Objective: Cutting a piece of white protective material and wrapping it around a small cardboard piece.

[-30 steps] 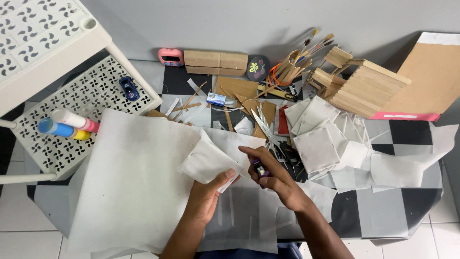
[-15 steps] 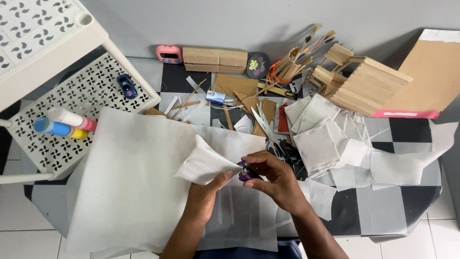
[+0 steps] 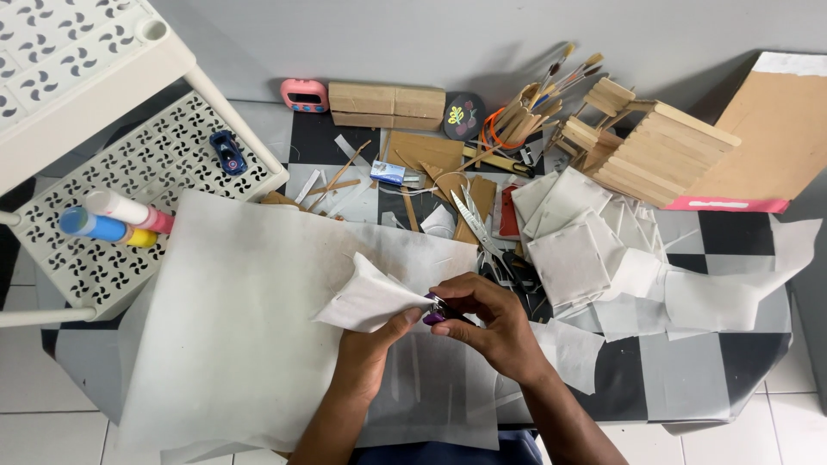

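Observation:
My left hand (image 3: 370, 349) grips the lower edge of a small white fabric piece (image 3: 366, 297), lifted and folded above a large white sheet (image 3: 250, 319) spread on the checkered table. My right hand (image 3: 491, 323) is closed on a small purple-handled tool (image 3: 435, 314), its tip touching the fabric piece next to my left thumb. What kind of tool it is cannot be made out. Both hands meet just below the table's middle.
Scissors (image 3: 469, 224) lie just beyond my hands. Cut white squares (image 3: 573, 250) are piled to the right, near a wooden stick structure (image 3: 655, 151) and brushes (image 3: 551, 86). A white perforated shelf (image 3: 129, 198) with coloured tubes (image 3: 112, 220) stands at the left.
The fabric piece has been lifted and folded upward. My right hand moved left to meet my left hand, and the purple tool now touches the fabric.

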